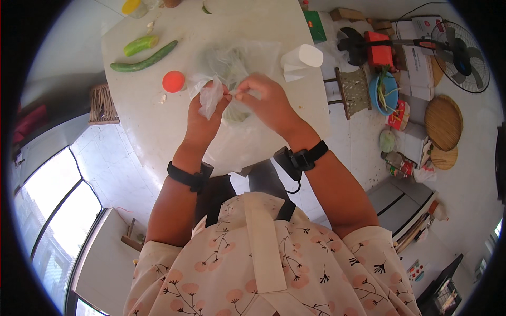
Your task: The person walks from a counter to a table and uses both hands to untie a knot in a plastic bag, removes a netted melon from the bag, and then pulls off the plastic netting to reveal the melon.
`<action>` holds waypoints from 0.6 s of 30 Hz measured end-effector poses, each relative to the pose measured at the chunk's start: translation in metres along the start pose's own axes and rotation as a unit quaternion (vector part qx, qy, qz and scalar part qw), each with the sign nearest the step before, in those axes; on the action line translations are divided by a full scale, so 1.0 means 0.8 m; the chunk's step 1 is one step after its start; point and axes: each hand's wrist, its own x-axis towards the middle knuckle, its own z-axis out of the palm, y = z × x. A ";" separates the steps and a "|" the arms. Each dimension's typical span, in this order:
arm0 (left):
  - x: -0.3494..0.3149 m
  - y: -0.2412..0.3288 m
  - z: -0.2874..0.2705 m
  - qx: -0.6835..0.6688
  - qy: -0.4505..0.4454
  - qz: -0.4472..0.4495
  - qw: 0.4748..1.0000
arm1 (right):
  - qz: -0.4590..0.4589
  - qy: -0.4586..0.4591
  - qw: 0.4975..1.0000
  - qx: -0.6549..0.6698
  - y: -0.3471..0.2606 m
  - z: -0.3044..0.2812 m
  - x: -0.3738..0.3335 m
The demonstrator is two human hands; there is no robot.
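Observation:
A thin, see-through plastic bag point(224, 60) lies crumpled on the table in front of me, with something greenish showing dimly through it. My left hand point(203, 118) is closed on a bunched part of the bag, which hangs over its fingers. Close beside it, my right hand point(271, 102) has its thumb and fingertips pinched together at the bag's edge. A red-lidded container point(173, 81) stands just left of my left hand. Farther left lie a long, curved cucumber point(145, 64) and a shorter, paler green vegetable point(140, 46). To the right of the bag is a white paper roll point(303, 59).
The pale table point(142, 113) has rounded edges. A yellow-lidded jar point(134, 8) stands at the far left. Right of the table are a stool point(354, 92), a blue basin point(385, 94) with green stalks, a fan point(463, 60) and a round woven tray point(444, 122).

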 end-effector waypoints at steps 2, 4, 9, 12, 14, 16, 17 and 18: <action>-0.002 0.006 0.001 0.005 -0.005 -0.008 1.000 | 0.022 -0.012 1.000 0.010 -0.003 -0.002 -0.004; -0.005 0.007 0.001 0.011 -0.011 -0.015 1.000 | 0.045 -0.023 0.999 0.020 -0.001 -0.008 -0.007; -0.008 0.009 0.005 0.000 -0.007 -0.007 1.000 | -0.010 -0.010 0.998 -0.065 -0.003 -0.011 -0.012; -0.006 0.010 0.007 -0.008 -0.026 0.013 1.000 | -0.036 0.005 0.993 -0.108 -0.015 -0.008 -0.006; -0.006 0.009 0.005 -0.009 -0.028 0.014 0.999 | -0.007 -0.004 0.997 -0.072 -0.013 -0.005 -0.007; -0.007 0.011 0.004 -0.011 -0.030 0.015 0.999 | 0.021 -0.013 0.999 -0.035 -0.012 -0.006 -0.008; -0.008 0.014 0.004 0.007 -0.030 0.003 1.000 | 0.042 -0.028 0.999 -0.002 -0.010 -0.010 -0.010; -0.009 0.015 0.004 0.025 -0.031 -0.008 0.999 | 0.062 -0.042 0.997 0.031 -0.009 -0.012 -0.011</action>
